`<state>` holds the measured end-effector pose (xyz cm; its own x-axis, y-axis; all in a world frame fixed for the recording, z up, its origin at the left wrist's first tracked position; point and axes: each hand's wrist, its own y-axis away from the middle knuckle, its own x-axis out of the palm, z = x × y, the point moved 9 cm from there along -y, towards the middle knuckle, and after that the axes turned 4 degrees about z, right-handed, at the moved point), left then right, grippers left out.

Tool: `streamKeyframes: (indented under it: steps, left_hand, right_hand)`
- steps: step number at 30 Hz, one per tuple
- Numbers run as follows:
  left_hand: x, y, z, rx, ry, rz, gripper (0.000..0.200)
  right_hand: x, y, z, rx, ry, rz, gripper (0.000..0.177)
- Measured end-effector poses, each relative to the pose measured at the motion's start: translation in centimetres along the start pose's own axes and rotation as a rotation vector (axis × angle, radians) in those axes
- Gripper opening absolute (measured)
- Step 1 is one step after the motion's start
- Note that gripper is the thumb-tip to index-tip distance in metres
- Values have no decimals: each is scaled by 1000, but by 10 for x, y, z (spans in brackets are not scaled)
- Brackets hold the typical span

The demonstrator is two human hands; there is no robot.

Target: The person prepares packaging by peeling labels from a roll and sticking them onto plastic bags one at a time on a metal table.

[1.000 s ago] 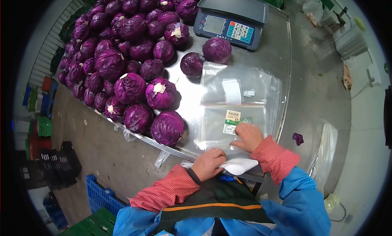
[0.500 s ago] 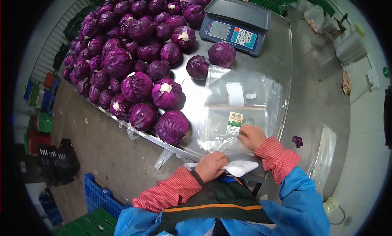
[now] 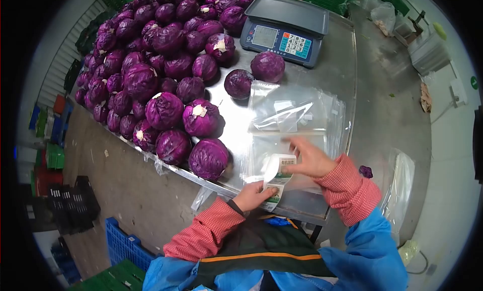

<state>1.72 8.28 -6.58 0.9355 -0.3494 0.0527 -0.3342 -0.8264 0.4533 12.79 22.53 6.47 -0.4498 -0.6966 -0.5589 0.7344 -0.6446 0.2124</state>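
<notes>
My left hand grips a strip of printed labels at the table's front edge, thumb on top. The strip's white backing curls up toward my right hand, which hovers over the bags with its fingers apart; its fingertips are blurred. Clear plastic bags lie stacked on the metal table under and beyond my hands. Two purple cabbages rest just behind the bags, and a larger one sits left of my left hand.
Many purple cabbages are piled on the left of the table. A digital scale stands at the back. A blue crate is on the floor at lower left. Loose plastic film lies at the right.
My left hand has turned the label strip up, so printed labels now show. My right hand has lifted off the bags and opened. The view has shifted slightly.
</notes>
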Motion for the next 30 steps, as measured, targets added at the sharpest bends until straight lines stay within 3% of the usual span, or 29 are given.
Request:
streamKeyframes:
  steps: [3, 6, 10, 13, 17, 19, 22, 26, 30]
  left_hand:
    - [5, 3, -12, -34, 114, 48, 36]
    - [-21, 22, -94, 418, -472, -541, 33]
    - [-16, -16, -57, 148, 48, -152, 21]
    - [-12, -24, -31, 139, 281, -277, 21]
    - [0, -17, -30, 69, 584, -329, 30]
    - [12, -9, -25, -46, 511, -195, 33]
    - [29, 11, -9, -103, 199, 5, 43]
    - [36, 31, 10, -204, -194, 149, 41]
    - [20, 29, -21, -83, -530, 74, 38]
  right_hand:
    - [27, 13, -40, 87, -379, -42, 34]
    - [36, 25, -37, 112, -405, -77, 24]
    - [35, 36, -18, 104, -42, -209, 17]
    - [31, 43, 7, -100, 202, -450, 13]
    - [42, 45, 6, -156, 290, -500, 13]
    - [36, 43, 8, -172, 330, -474, 15]
    - [-12, 28, -50, 93, 116, -659, 18]
    - [9, -13, -83, 114, 242, -366, 25]
    - [46, -32, -83, 206, 589, -97, 45]
